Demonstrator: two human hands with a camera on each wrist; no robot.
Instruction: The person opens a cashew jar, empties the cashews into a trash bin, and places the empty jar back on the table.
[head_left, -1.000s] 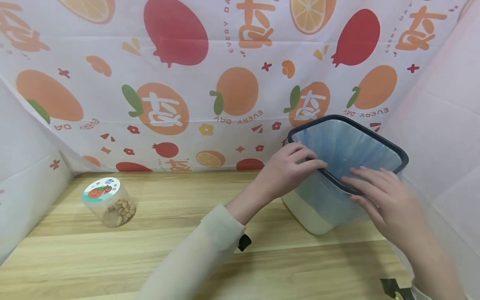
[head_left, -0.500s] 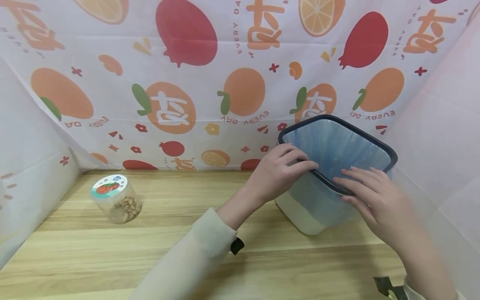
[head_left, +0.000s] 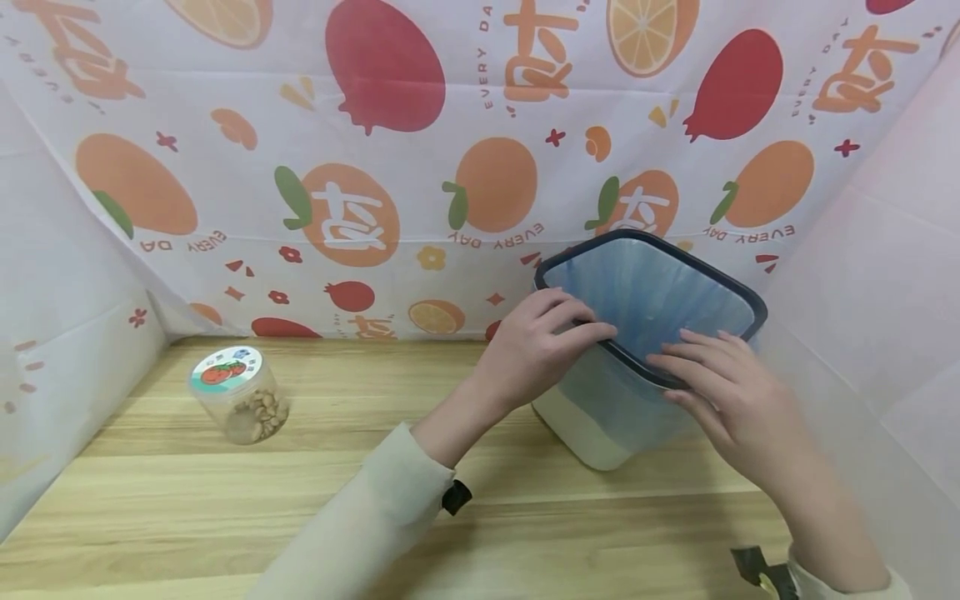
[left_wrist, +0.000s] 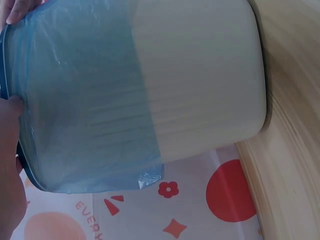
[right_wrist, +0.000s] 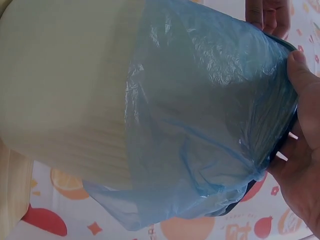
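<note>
On the right side of the pale wood-grain tabletop [head_left: 187,517], in the head view, a tall cream plastic bin [head_left: 577,429] stands before a white fruit-printed cloth [head_left: 465,108], lined with a translucent blue plastic bag [head_left: 648,283]. The left hand [head_left: 528,342] and right hand [head_left: 738,400] both grip the near side of its black rounded-square rim [head_left: 637,363], set apart, presumably so the bag's edge is steadied at two places. A clear plastic jar of brown nuts [head_left: 238,396] with a printed lid stands well apart at left, out of the hands' way. In the left wrist view, the thumb lies outside and the bag hangs partway down the bin's wall. In the right wrist view, that hand's thumb presses outside with fingers behind the rim, likely pinning the bag, which bunches nearby; whether its edge runs under or over the rim is hard to tell.
</note>
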